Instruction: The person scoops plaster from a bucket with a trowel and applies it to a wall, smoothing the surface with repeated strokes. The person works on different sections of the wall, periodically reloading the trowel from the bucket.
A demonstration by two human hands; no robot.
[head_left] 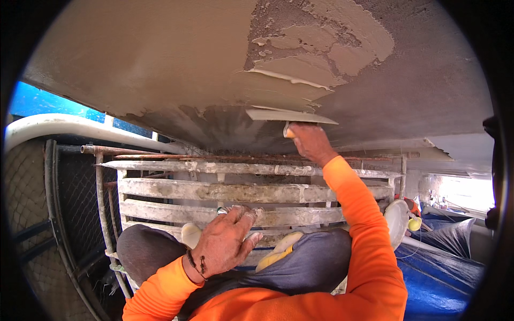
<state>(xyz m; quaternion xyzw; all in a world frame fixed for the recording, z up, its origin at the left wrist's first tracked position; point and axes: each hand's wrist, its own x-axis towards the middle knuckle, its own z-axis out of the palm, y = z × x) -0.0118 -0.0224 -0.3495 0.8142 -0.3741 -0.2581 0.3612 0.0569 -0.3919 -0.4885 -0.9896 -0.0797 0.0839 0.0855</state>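
Note:
My right hand (311, 142) is closed round the handle of a wide plastering trowel (293, 116). Its long pale blade lies against the wall (160, 59), at the lower end of a patch of wet cream plaster (300, 69). A thick ridge of plaster runs across that patch above the blade, and rough brownish surface shows through further up. Over my lap, between my knees, my left hand (222, 243) has its fingers extended and its thumb apart. White smears mark its fingertips, and nothing shows in it.
Plaster-spattered scaffold planks (251, 190) run across below the wall, framed by rusty pipes (100, 198). A white bucket (397, 222) is at the right beside blue sheeting (433, 281). Wire mesh (80, 198) and a pale curved pipe (80, 127) stand at the left.

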